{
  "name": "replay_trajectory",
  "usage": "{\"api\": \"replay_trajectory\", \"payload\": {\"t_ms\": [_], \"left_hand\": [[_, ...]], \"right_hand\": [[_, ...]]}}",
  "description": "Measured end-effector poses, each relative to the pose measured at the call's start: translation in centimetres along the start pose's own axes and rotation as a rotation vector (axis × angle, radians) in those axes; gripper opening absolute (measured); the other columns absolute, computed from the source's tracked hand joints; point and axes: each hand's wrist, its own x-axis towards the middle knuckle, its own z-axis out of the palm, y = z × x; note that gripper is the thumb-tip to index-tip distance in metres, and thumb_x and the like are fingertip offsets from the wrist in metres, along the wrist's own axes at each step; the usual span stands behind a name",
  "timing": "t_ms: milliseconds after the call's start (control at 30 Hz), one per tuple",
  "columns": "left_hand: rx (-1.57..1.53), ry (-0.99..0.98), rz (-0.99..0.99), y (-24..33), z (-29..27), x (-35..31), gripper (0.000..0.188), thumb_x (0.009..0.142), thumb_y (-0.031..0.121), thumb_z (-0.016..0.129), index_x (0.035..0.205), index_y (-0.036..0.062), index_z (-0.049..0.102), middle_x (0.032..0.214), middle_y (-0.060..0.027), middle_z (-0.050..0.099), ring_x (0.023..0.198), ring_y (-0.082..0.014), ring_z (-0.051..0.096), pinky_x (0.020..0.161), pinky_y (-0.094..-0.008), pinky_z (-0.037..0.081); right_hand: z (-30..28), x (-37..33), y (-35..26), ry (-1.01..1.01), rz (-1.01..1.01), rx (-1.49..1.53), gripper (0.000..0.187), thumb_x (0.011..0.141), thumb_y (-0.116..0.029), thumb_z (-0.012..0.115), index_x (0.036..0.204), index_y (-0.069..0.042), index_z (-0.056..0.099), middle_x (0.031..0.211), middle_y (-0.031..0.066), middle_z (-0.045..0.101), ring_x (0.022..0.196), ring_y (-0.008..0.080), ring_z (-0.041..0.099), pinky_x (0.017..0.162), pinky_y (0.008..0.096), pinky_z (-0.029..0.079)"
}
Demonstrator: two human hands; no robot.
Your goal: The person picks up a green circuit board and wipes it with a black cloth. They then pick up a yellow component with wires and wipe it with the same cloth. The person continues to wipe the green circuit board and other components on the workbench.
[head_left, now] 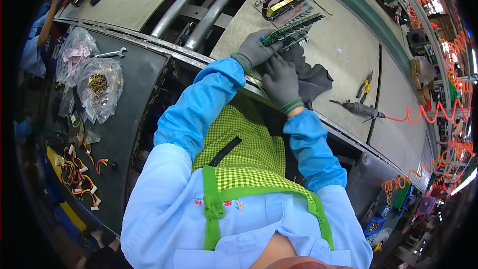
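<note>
My left hand (pixel 255 49), in a grey glove, grips the near left end of a green circuit board (pixel 294 31) with a row of parts along it. Just below it, my right hand (pixel 280 78), gloved too, has its fingers bent in against the left thumb; what they pinch, if anything, is hidden. A dark grey cloth (pixel 316 78) lies crumpled beside and partly behind the right hand. Beyond the board sits an assembly with a yellow-topped black transformer (pixel 285 6). A thin yellowish wire (pixel 257 82) hangs below the hands.
Right of the cloth lie yellow-black pliers (pixel 365 87) and an air screwdriver (pixel 359 108) on an orange coiled hose (pixel 423 114). The left bench carries a wrench (pixel 111 53), a plastic bag of brass-coloured screws (pixel 99 87) and bundled wire connectors (pixel 78 177). Metal rollers (pixel 219 10) cross the gap between benches.
</note>
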Motion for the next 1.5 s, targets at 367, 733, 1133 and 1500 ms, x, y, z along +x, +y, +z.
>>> {"api": "replay_trajectory", "payload": {"t_ms": [367, 733, 1133, 1500], "left_hand": [[0.25, 0.003, 0.101, 1.0, -0.7, 0.0, 0.03, 0.085, 0.023, 0.072, 0.11, 0.007, 0.065, 0.095, -0.0099, 0.07, 0.086, -0.0177, 0.067, 0.078, -0.0304, 0.053], [0.234, 0.039, 0.162, -0.6, 0.3, -0.3, 0.039, 0.084, 0.019, 0.072, 0.119, 0.0054, 0.062, 0.099, -0.013, 0.069, 0.088, -0.0203, 0.067, 0.08, -0.0325, 0.053], [0.144, 0.028, 0.08, 0.8, -0.8, -0.7, 0.03, 0.086, 0.019, 0.071, 0.111, 0.0043, 0.064, 0.093, -0.0072, 0.07, 0.083, -0.0112, 0.064, 0.077, -0.0278, 0.052], [0.322, 0.107, 0.237, 0.0, 0.1, -1.0, 0.034, 0.087, 0.021, 0.068, 0.116, 0.0049, 0.063, 0.099, -0.0128, 0.069, 0.089, -0.0219, 0.067, 0.079, -0.0323, 0.052]], "right_hand": [[-4.0, -0.6, 2.2, -0.476, -0.152, 0.021, 0.034, 0.074, -0.021, 0.057, 0.104, -0.011, 0.069, 0.112, 0.0112, 0.066, 0.1, 0.0296, 0.06, 0.09, 0.0422, 0.046], [-1.0, 0.4, -0.2, -0.176, -0.012, -0.049, 0.038, 0.07, -0.017, 0.057, 0.105, -0.006, 0.067, 0.113, 0.0158, 0.065, 0.091, 0.0322, 0.061, 0.085, 0.0419, 0.047], [-7.5, 2.5, 2.7, -0.332, 0.278, 0.376, 0.033, 0.074, -0.012, 0.05, 0.099, -0.008, 0.071, 0.093, 0.0149, 0.07, 0.088, 0.0286, 0.067, 0.082, 0.0358, 0.051], [-0.2, -1.0, -2.6, -0.198, 0.092, -0.166, 0.041, 0.07, -0.019, 0.06, 0.109, -0.008, 0.065, 0.12, 0.0126, 0.063, 0.096, 0.0331, 0.057, 0.084, 0.044, 0.046]]}}
